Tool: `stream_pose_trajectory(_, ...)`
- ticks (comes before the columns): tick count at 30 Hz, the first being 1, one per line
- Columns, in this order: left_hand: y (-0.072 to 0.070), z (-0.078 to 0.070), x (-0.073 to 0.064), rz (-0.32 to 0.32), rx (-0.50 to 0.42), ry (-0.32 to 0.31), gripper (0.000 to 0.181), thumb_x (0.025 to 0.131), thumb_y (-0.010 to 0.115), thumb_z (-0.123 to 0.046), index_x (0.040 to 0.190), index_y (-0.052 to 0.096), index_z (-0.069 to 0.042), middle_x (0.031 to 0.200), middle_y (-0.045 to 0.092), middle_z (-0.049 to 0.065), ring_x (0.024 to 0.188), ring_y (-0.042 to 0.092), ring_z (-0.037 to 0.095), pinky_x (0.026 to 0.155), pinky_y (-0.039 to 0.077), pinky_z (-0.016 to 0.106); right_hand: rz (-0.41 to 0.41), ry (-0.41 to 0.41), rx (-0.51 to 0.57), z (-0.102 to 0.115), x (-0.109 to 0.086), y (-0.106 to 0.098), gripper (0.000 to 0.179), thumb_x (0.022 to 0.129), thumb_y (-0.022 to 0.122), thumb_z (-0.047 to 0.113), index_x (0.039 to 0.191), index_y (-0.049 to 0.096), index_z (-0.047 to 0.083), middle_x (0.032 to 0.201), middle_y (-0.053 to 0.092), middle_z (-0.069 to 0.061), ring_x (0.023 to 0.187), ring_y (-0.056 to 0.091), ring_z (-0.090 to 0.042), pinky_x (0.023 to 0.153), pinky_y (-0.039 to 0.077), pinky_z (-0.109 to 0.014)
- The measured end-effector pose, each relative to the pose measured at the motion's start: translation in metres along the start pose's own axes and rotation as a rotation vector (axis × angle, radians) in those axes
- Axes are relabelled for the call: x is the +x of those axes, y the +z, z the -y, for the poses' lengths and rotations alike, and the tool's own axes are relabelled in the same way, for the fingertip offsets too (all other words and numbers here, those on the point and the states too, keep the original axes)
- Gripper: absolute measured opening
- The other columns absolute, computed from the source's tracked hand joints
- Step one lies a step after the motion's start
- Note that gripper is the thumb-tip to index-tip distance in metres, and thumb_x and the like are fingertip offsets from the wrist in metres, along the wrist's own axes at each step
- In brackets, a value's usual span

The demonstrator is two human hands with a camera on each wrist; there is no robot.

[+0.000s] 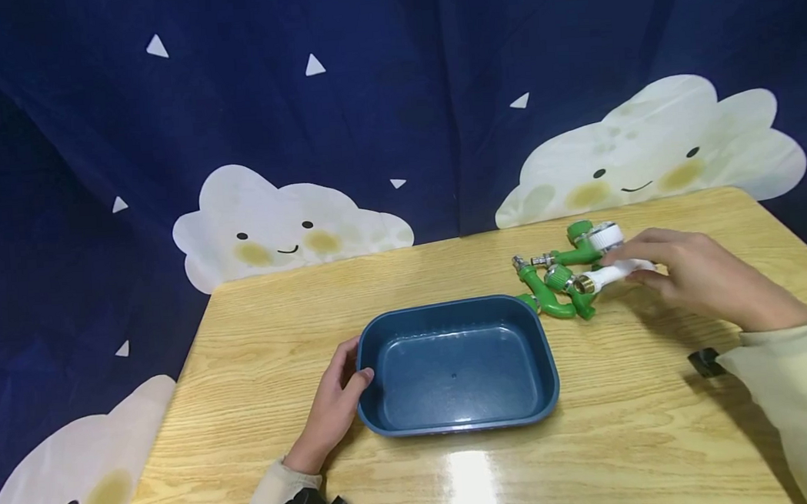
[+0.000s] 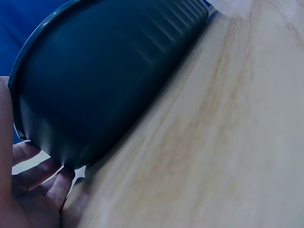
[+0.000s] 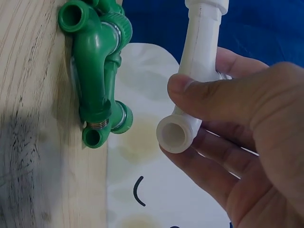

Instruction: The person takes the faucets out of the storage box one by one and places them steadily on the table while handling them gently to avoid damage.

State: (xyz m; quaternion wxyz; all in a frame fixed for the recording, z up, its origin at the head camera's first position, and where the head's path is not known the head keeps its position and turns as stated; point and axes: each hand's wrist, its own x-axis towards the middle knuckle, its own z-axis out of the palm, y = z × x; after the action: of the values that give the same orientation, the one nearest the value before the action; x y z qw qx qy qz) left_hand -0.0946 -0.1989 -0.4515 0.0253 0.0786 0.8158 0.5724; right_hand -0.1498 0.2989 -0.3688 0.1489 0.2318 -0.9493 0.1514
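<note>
My left hand (image 1: 335,399) grips the left end of a dark blue plastic tub (image 1: 456,384), thumb over the rim and fingers along the outer wall. In the left wrist view the fingers (image 2: 59,187) lie against the tub's outside, low by the tabletop. My right hand (image 1: 699,276) holds a white plastic tap (image 1: 616,272) with a brass threaded end, thumb on one side and fingers behind. The right wrist view shows the tap's open spout (image 3: 173,134) facing the camera. Green taps (image 3: 90,57) lie on the table just beside it.
The green taps (image 1: 546,296) sit in a cluster at the tub's back right corner, one close against its rim. A dark blue curtain (image 1: 394,91) with cloud prints hangs behind the wooden table (image 1: 289,313).
</note>
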Motion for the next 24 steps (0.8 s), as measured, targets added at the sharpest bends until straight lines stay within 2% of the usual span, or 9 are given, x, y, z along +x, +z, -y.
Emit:
stream_pose_trajectory(10, -0.001, 0.001, 0.0, 0.004, -0.003, 0.011, 0.047, 0.101, 0.054, -0.01, 0.147, 0.051, -0.017, 0.14, 0.061, 0.011, 0.125, 0.058, 0.026, 0.101, 0.048, 0.021, 0.019, 0.021, -0.008, -0.009, -0.003, 0.001, 0.044, 0.077, 0.084, -0.006, 0.112, 0.079, 0.02, 0.11, 0.077, -0.008, 0.102, 0.073, -0.033, 0.082, 0.058, -0.054)
stream_pose_trajectory(17, 0.0, 0.001, 0.0, 0.004, -0.005, 0.016, 0.046, 0.101, 0.054, -0.009, 0.147, 0.051, -0.017, 0.141, 0.061, 0.012, 0.125, 0.058, 0.025, 0.101, 0.048, 0.021, 0.106, 0.105, 0.006, -0.012, -0.001, 0.002, 0.042, 0.081, 0.078, -0.009, 0.114, 0.079, 0.016, 0.112, 0.076, -0.015, 0.105, 0.071, -0.038, 0.086, 0.057, -0.059)
stream_pose_trajectory(24, 0.0, 0.001, 0.0, 0.002, -0.006, 0.012, 0.046, 0.101, 0.054, -0.01, 0.147, 0.051, -0.017, 0.14, 0.061, 0.011, 0.124, 0.059, 0.024, 0.101, 0.048, 0.021, 0.153, 0.132, -0.004, -0.019, -0.002, 0.005, 0.039, 0.081, 0.078, -0.008, 0.113, 0.079, 0.015, 0.113, 0.075, -0.019, 0.106, 0.07, -0.042, 0.087, 0.056, -0.061)
